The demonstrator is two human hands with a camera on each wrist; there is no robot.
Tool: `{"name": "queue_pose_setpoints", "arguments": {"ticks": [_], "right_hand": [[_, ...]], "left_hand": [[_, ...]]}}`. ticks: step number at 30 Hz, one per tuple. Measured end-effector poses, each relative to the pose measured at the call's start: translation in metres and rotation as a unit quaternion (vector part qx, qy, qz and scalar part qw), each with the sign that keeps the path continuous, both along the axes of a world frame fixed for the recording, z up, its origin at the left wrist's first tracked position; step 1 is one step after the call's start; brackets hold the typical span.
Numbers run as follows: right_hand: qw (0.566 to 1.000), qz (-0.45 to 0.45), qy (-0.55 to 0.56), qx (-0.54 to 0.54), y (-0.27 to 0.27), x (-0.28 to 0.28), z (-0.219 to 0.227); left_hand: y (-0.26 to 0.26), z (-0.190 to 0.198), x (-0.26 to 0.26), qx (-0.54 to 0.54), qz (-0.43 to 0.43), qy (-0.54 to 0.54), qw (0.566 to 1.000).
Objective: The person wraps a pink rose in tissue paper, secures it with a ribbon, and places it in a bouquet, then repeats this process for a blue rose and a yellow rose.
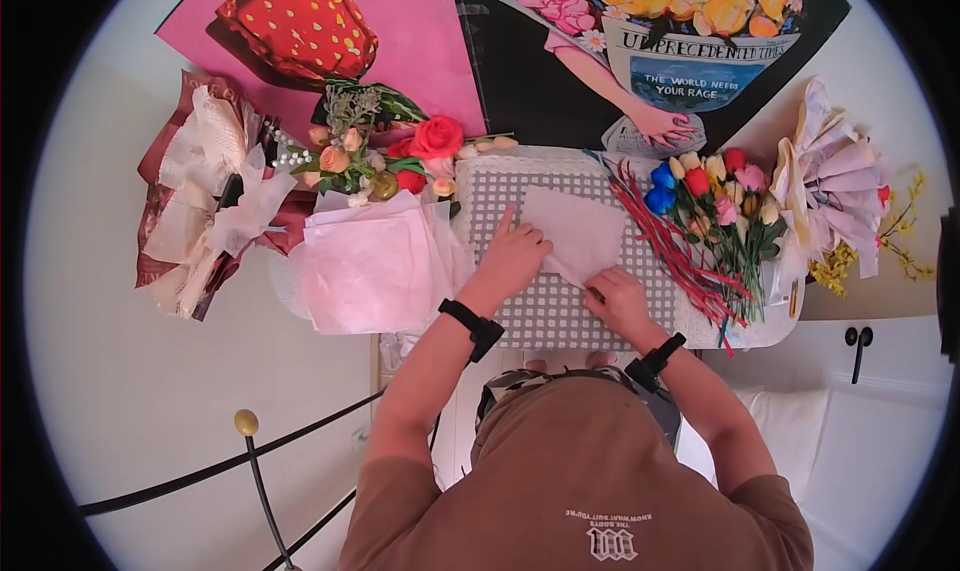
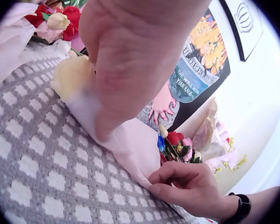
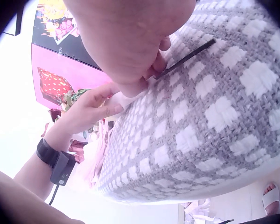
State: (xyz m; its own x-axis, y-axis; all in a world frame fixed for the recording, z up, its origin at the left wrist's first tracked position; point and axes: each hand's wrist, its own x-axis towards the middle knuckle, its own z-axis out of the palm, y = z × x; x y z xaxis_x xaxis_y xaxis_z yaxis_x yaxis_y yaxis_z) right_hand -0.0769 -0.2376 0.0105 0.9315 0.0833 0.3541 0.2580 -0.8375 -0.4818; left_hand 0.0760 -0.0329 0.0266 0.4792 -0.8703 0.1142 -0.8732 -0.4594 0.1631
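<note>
A pale pink sheet of wrapping paper (image 1: pixel 575 226) lies on the checked cloth (image 1: pixel 560 321), its near edge folded over. My left hand (image 1: pixel 515 256) holds the paper's left near corner between thumb and fingers. At the lower right corner, my right hand (image 1: pixel 620 301) pinches the paper with curled fingers. A blurred pale yellow flower (image 2: pixel 67 79) shows at the paper's left end in the left wrist view, beside my left hand. From under my right fingers a thin dark stem (image 3: pixel 191 56) sticks out over the cloth. The rolled paper hides the rest of the flower.
Left of the cloth lies a stack of pink paper sheets (image 1: pixel 370 261), with artificial flowers (image 1: pixel 400 161) behind it. Red ribbons (image 1: pixel 680 241) and a bunch of mixed flowers (image 1: pixel 725 196) lie on the right. Wrapped bouquets (image 1: pixel 830 176) stand at the far right.
</note>
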Motion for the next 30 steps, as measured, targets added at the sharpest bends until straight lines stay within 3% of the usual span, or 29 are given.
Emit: {"name": "queue_pose_setpoints", "arguments": {"ticks": [6, 8, 9, 11, 12, 14, 15, 16, 17, 18, 20, 21, 23, 27, 29, 30], "right_hand": [[0.999, -0.013, 0.036, 0.001, 0.000, 0.004, 0.006], [0.998, -0.013, 0.061, -0.007, -0.001, 0.006, 0.006], [0.998, -0.015, 0.060, -0.007, -0.001, 0.006, 0.005], [0.997, -0.029, 0.066, -0.005, 0.001, 0.006, 0.003], [0.997, -0.030, 0.068, -0.003, 0.000, 0.005, 0.003], [0.994, -0.045, 0.099, 0.013, 0.001, 0.005, 0.003], [0.994, -0.040, 0.102, 0.014, 0.004, 0.003, 0.002], [0.992, -0.046, 0.117, 0.032, 0.005, 0.005, 0.002], [0.989, -0.053, 0.132, 0.050, 0.006, 0.007, 0.003], [0.989, -0.048, 0.131, 0.048, 0.008, 0.009, 0.002], [0.980, -0.075, 0.157, 0.099, 0.014, 0.010, 0.002], [0.980, -0.069, 0.157, 0.097, 0.016, 0.012, 0.005], [0.970, -0.074, 0.194, 0.124, 0.020, 0.017, 0.010], [0.980, -0.055, 0.161, 0.108, 0.020, 0.022, 0.014], [0.979, 0.011, 0.190, 0.070, 0.017, 0.021, 0.019], [0.980, 0.013, 0.185, 0.071, 0.015, 0.020, 0.025]], "left_hand": [[-0.007, 0.011, 0.007, 0.040, -0.007, 0.055, 0.998], [-0.007, 0.021, -0.001, -0.109, -0.008, -0.056, 0.992], [-0.008, 0.027, -0.011, -0.109, -0.011, -0.056, 0.992], [-0.011, 0.033, -0.041, -0.103, 0.097, 0.109, 0.984], [-0.011, 0.028, -0.055, -0.101, 0.096, 0.111, 0.984], [-0.011, 0.010, -0.077, -0.034, 0.193, 0.374, 0.907], [-0.012, -0.003, -0.082, -0.034, 0.198, 0.376, 0.905], [-0.013, -0.015, -0.082, -0.157, 0.248, 0.541, 0.788], [-0.015, -0.026, -0.082, -0.273, 0.282, 0.674, 0.626], [-0.017, -0.028, -0.082, -0.277, 0.284, 0.672, 0.625], [-0.025, -0.032, -0.083, -0.333, 0.297, 0.699, 0.559], [-0.028, -0.035, -0.085, -0.339, 0.300, 0.696, 0.557], [-0.032, -0.038, -0.088, -0.393, 0.330, 0.696, 0.502], [-0.034, -0.042, -0.090, -0.428, 0.339, 0.691, 0.473], [-0.029, -0.039, -0.090, -0.439, 0.362, 0.708, 0.418], [-0.026, -0.041, -0.090, -0.441, 0.361, 0.705, 0.421]]}}
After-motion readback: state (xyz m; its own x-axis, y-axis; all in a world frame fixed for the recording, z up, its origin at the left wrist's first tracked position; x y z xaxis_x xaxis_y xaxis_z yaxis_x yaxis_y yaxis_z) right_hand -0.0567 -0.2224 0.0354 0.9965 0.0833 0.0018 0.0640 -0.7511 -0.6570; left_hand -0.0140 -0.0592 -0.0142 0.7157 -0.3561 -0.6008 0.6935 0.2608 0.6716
